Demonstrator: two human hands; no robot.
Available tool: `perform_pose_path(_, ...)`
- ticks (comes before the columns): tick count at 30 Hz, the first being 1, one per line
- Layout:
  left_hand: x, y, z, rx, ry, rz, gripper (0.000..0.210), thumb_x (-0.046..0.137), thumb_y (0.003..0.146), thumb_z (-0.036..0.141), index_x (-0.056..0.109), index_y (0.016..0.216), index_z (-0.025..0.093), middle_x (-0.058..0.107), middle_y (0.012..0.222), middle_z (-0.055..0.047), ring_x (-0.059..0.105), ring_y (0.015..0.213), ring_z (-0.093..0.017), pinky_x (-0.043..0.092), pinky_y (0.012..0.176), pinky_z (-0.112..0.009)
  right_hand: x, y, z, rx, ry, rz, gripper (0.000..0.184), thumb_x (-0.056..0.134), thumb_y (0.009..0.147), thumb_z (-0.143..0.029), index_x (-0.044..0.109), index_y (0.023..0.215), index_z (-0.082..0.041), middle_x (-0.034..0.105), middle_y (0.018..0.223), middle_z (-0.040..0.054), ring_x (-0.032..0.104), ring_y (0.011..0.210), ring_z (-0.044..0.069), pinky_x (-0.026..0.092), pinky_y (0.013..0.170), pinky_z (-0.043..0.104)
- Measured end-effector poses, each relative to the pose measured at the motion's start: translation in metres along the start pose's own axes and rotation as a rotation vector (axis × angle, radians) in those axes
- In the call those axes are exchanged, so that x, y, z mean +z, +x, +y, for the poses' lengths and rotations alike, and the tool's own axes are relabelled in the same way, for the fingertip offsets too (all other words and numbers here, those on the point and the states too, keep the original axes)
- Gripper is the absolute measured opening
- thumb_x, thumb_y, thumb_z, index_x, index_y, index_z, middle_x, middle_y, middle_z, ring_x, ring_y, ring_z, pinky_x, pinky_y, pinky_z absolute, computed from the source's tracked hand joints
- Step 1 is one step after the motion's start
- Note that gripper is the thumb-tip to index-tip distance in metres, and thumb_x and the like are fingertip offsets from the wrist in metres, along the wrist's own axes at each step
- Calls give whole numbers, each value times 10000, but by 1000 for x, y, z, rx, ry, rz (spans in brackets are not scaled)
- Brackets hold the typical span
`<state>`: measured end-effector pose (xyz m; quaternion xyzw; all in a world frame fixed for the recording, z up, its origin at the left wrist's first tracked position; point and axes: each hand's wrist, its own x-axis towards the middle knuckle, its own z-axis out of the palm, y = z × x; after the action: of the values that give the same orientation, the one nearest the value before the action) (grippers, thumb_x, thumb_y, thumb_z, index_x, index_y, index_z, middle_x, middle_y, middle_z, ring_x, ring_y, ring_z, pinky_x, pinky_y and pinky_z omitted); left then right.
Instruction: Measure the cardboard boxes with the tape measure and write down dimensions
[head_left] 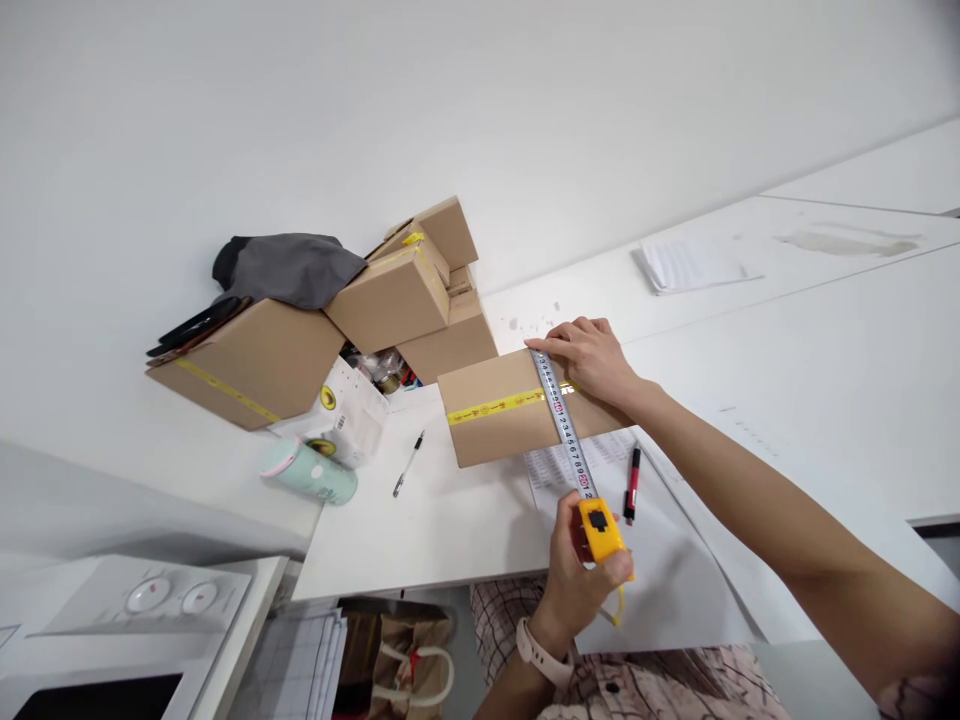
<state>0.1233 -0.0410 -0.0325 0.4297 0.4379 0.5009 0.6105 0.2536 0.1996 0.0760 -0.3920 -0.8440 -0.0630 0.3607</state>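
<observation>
A yellow tape measure [602,535] is gripped in my left hand [574,575] near the table's front edge. Its metal blade [564,420] is pulled out and lies across the top of a brown cardboard box [499,435] sealed with yellow printed tape. At the box's far edge, my right hand [596,360] holds the end of the blade down with a fingertip, its other fingers bent over the edge. Part of the box's right end is hidden under my right hand and wrist. Printed paper [551,475] lies under the box, and a red and black pen [632,485] rests to its right.
Several cardboard boxes [390,295] are stacked at the left against the wall, with a grey cloth [300,270] on top. A mint green cylindrical case [311,475] lies by a white carton [352,400]. A pen [409,465] is on the white table [450,535]. Papers [694,265] lie farther back.
</observation>
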Motion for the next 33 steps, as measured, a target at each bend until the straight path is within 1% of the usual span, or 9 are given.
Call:
perform_pose_path(3,0,0,1,1,4,-13,811,874,696,564,487,1331,239,648,1209,-106,685,863,-198,590,813,-365,0,0,0,5,-3,-6,532,365,1011,-137,683,1357,-387,716,1137,70,510,986,269,308,866,431)
perform_pose_path(10,-3,-2,-1,-11,-45,-15,919,887,655,586,455,1383,229,664,1202,-115,715,864,-231,594,805,-398,-1,-2,-3,33,-15,-19,536,364,1010,-156,653,1401,-382,704,1143,84,506,989,284,308,879,451)
perform_pose_path(13,-11,-14,-4,35,-19,-14,946,890,661,566,427,1415,234,642,1271,-137,711,958,-265,583,856,-422,-1,-7,-9,72,-46,37,501,339,1038,-210,627,1433,-319,715,1098,96,514,962,281,324,886,444)
perform_pose_path(15,-19,-22,-7,70,47,-1,958,907,658,514,414,1432,240,622,1318,-145,681,1052,-281,563,911,-428,-2,-12,-15,83,-75,99,443,355,1063,-307,669,1372,-263,726,1071,99,521,955,275,326,899,436)
perform_pose_path(18,-27,-32,-14,57,138,20,930,905,660,496,433,1417,233,621,1304,-136,649,1080,-280,549,914,-418,-5,-26,-27,64,-95,176,393,454,1051,-439,723,1257,-240,738,1067,92,538,968,269,318,927,431)
perform_pose_path(24,-30,-38,-22,-2,176,16,875,887,663,480,460,1382,223,631,1212,-97,648,1002,-248,551,897,-406,2,-80,-47,59,-74,292,262,594,1009,-433,747,1153,-275,757,1102,61,589,1000,244,308,950,426)
perform_pose_path(27,-30,-37,-23,12,192,12,854,878,671,452,462,1376,210,634,1193,-95,648,1009,-248,541,928,-412,16,-107,-50,50,-74,286,219,633,996,-398,752,1136,-280,763,1132,55,610,1012,231,317,938,412)
perform_pose_path(29,-31,-37,-23,15,203,6,849,868,680,437,451,1384,207,637,1193,-97,651,1012,-247,543,930,-411,25,-116,-49,56,-69,270,223,629,1000,-378,753,1156,-279,762,1171,58,615,1048,232,322,943,407)
perform_pose_path(33,-35,-36,-26,13,220,-2,870,856,678,421,428,1404,201,646,1179,-92,657,998,-240,558,905,-401,27,-109,-45,169,66,221,260,591,1012,-434,784,1102,-284,769,1172,58,625,1065,249,322,990,443)
